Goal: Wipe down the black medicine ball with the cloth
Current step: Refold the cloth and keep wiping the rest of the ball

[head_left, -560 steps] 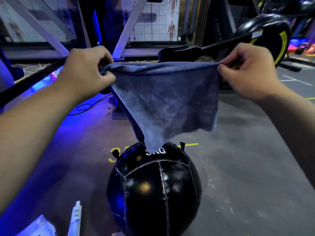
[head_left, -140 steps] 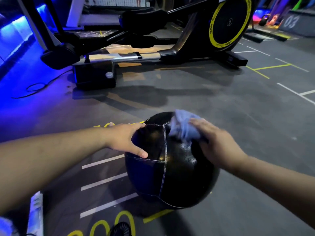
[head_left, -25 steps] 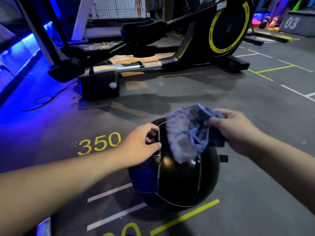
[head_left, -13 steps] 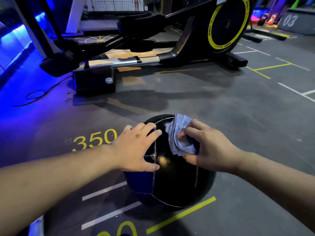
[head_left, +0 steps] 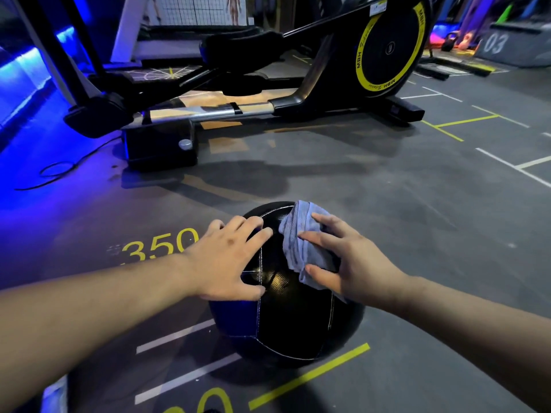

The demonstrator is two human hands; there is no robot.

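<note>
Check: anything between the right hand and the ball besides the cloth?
Nothing visible. The right hand presses the bunched cloth straight onto the medicine ball; the left hand lies flat on the ball's other side, clear of it.

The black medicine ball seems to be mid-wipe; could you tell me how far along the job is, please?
Done: nothing can be confirmed as clean from gloss alone.
In hand: the right hand presses the bunched cloth onto the upper right of the black medicine ball, while the left hand lies flat on its upper left, steadying it.
Left: probably the lower panels and the underside on the floor.
</note>
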